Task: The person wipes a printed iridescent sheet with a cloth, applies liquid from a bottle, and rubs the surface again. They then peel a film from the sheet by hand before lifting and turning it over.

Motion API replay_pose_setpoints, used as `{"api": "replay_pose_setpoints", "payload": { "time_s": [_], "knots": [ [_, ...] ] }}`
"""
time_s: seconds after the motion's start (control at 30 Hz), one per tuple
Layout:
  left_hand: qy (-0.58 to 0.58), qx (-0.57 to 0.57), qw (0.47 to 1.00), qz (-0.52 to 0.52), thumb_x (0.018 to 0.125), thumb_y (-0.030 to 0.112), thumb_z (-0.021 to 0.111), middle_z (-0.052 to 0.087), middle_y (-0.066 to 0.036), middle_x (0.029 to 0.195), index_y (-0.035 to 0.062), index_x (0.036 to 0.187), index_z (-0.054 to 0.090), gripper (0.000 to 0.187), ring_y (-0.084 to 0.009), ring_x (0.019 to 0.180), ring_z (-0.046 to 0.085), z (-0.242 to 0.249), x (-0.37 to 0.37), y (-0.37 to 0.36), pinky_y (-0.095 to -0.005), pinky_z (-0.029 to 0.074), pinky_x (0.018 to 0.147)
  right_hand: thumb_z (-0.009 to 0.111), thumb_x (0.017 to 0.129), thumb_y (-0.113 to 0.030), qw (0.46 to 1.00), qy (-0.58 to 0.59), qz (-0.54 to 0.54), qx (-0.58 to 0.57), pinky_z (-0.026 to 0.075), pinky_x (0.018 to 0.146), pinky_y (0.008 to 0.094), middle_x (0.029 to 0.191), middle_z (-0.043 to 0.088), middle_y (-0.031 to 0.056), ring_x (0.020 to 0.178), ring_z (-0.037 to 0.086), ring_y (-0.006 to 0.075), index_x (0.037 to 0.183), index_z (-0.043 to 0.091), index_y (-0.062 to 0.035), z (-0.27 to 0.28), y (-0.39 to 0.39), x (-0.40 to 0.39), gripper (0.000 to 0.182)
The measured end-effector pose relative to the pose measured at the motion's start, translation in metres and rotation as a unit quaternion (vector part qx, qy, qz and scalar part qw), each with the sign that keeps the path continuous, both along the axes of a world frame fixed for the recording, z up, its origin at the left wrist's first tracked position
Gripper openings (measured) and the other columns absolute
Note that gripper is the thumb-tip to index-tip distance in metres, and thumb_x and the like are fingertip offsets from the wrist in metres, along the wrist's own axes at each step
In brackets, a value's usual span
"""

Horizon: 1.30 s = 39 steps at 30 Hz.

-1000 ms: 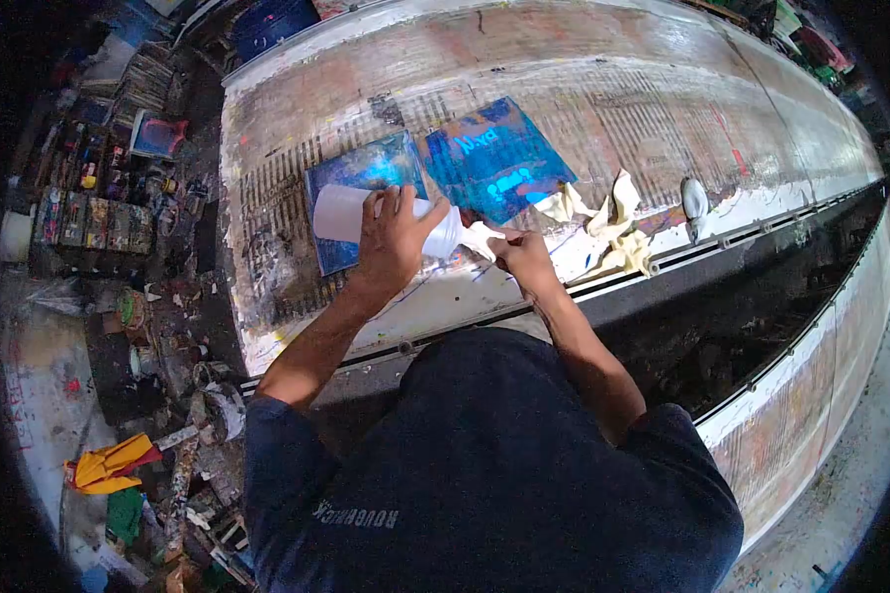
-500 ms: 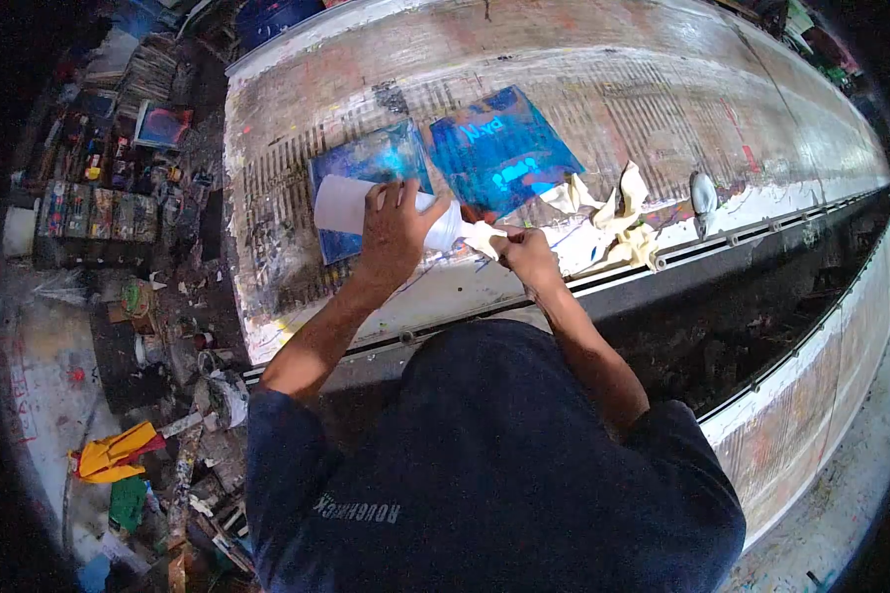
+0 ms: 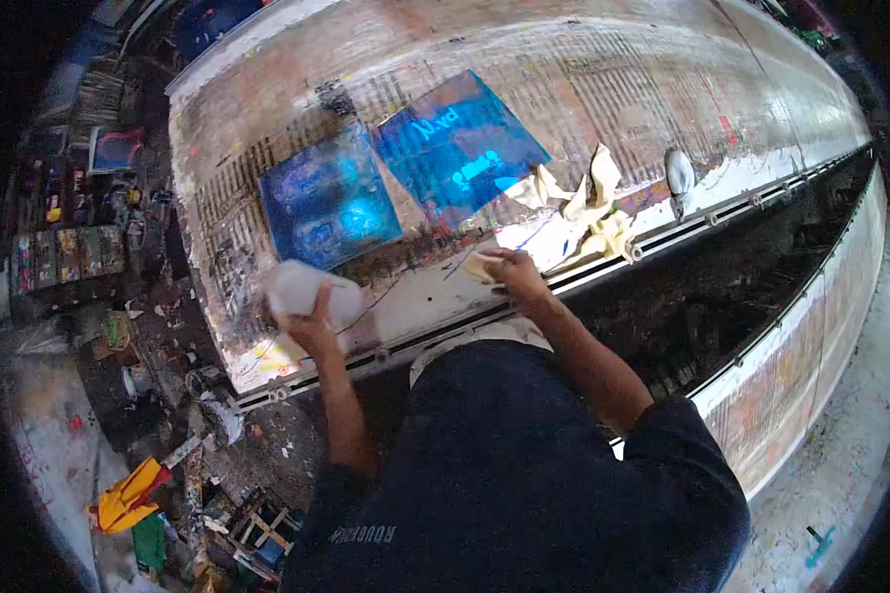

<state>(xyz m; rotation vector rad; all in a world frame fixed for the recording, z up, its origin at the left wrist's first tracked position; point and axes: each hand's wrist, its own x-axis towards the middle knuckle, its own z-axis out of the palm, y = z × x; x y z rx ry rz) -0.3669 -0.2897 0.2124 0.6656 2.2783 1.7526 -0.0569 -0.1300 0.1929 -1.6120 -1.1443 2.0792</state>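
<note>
My left hand (image 3: 311, 324) is wrapped round a whitish translucent plastic container (image 3: 289, 289), slightly blurred, held over the near left part of the worktable (image 3: 405, 296). My right hand (image 3: 519, 276) pinches a cream cloth (image 3: 481, 267) at the table's front edge, apart from the container. Beyond the hands lie two flat blue panels, a left one (image 3: 316, 188) with a glossy patch and a right one (image 3: 445, 163) with light handwritten letters. More crumpled cream cloths (image 3: 603, 222) lie just right of my right hand.
A small whitish bottle-like object (image 3: 678, 173) lies right of the cloths. Along the table's front runs a metal rail (image 3: 752, 203), with a dark gap before a second table (image 3: 791, 385). Clutter covers the floor at left, including a yellow cloth (image 3: 129, 499).
My left hand has carried the container left and towards me, away from the cloth. My right hand still holds the cloth, near the edge. The view has shifted slightly.
</note>
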Motion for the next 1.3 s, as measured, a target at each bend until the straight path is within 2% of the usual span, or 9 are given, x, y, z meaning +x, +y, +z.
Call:
{"api": "replay_pose_setpoints", "payload": {
  "time_s": [0.3,0.37,0.53,0.67,0.8,0.83,1.1,1.2,1.3],
  "knots": [
    [0.074,-0.087,0.962,0.246,0.075,0.010,0.084,0.056,-0.021,0.123,-0.0048,0.133,0.040,0.075,-0.0281,0.111,0.058,-0.072,0.024,-0.016,-0.0451,0.050,0.099,0.060,0.086,-0.007,0.877,-0.181,0.039,0.443,0.052,0.064,0.0350,0.092,0.069,0.0133,0.073,0.064,0.0260,0.106,0.069,-0.0016,-0.035,0.171,-0.002,0.022],
    [-0.247,0.045,0.926,0.282,0.079,0.009,0.080,0.064,-0.016,0.108,-0.0006,0.122,0.052,0.052,-0.0228,0.096,0.064,-0.101,0.039,-0.027,-0.0398,0.055,0.087,0.058,0.086,-0.006,0.846,-0.252,0.039,0.468,0.054,0.071,0.0373,0.101,0.070,0.0165,0.083,0.067,0.0321,0.108,0.068,-0.0021,-0.035,0.191,-0.016,0.024],
    [-0.448,-0.103,0.883,0.089,0.088,0.015,0.069,0.063,-0.003,0.081,0.0080,0.105,0.061,0.020,-0.0132,0.073,0.060,-0.071,0.100,0.040,-0.0264,0.049,0.066,0.059,0.082,-0.016,0.728,-0.374,0.227,0.528,0.043,0.099,0.0454,0.141,0.048,0.0178,0.126,0.046,0.0401,0.129,0.060,-0.0132,-0.167,0.154,-0.018,0.047],
    [-0.218,-0.172,0.958,-0.075,0.089,0.026,0.070,0.060,-0.010,0.103,0.0019,0.112,0.059,0.035,-0.0231,0.097,0.057,-0.075,0.123,0.126,-0.0386,0.045,0.089,0.065,0.080,-0.025,0.635,-0.265,0.289,0.665,0.040,0.097,0.0517,0.141,0.046,0.0198,0.127,0.044,0.0431,0.132,0.055,-0.0104,-0.138,0.181,-0.027,0.054],
    [-0.116,-0.222,0.965,-0.073,0.089,0.029,0.071,0.052,-0.014,0.120,-0.0021,0.120,0.050,0.049,-0.0281,0.113,0.049,-0.088,0.126,0.185,-0.0425,0.038,0.098,0.069,0.075,-0.026,0.754,-0.350,0.238,0.502,0.041,0.087,0.0452,0.125,0.051,0.0186,0.112,0.051,0.0354,0.130,0.051,-0.0017,-0.046,0.205,-0.046,0.063],
    [-0.079,-0.250,0.964,-0.048,0.088,0.029,0.071,0.048,-0.015,0.123,-0.0029,0.123,0.047,0.053,-0.0287,0.115,0.047,-0.099,0.126,0.196,-0.0430,0.036,0.099,0.068,0.075,-0.023,0.627,-0.400,0.253,0.619,0.041,0.079,0.0428,0.124,0.053,0.0174,0.105,0.054,0.0329,0.131,0.049,-0.0029,-0.093,0.180,-0.043,0.062],
    [-0.211,-0.211,0.952,-0.065,0.088,0.037,0.071,0.057,-0.013,0.104,-0.0051,0.114,0.053,0.053,-0.0246,0.097,0.055,-0.097,0.091,0.218,-0.0390,0.043,0.088,0.076,0.061,-0.019,0.711,-0.357,0.193,0.575,0.041,0.079,0.0478,0.110,0.055,0.0135,0.101,0.054,0.0325,0.127,0.050,-0.0058,-0.079,0.218,-0.055,0.073],
    [-0.109,-0.240,0.949,-0.172,0.092,0.040,0.066,0.058,-0.004,0.073,-0.0013,0.097,0.062,0.041,-0.0175,0.071,0.055,-0.123,0.083,0.210,-0.0384,0.044,0.067,0.066,0.073,-0.014,0.700,-0.262,0.194,0.635,0.043,0.083,0.0487,0.115,0.058,0.0145,0.103,0.057,0.0344,0.121,0.058,-0.0078,-0.103,0.185,-0.054,0.048],
    [-0.135,-0.290,0.926,-0.199,0.096,0.028,0.062,0.066,-0.016,0.095,-0.0022,0.107,0.062,0.032,-0.0288,0.089,0.062,-0.109,0.085,0.212,-0.0406,0.047,0.081,0.061,0.082,-0.013,0.763,-0.247,0.198,0.564,0.045,0.083,0.0487,0.118,0.060,0.0171,0.101,0.060,0.0364,0.119,0.059,-0.0061,-0.109,0.224,-0.055,0.038]
  ]
}}
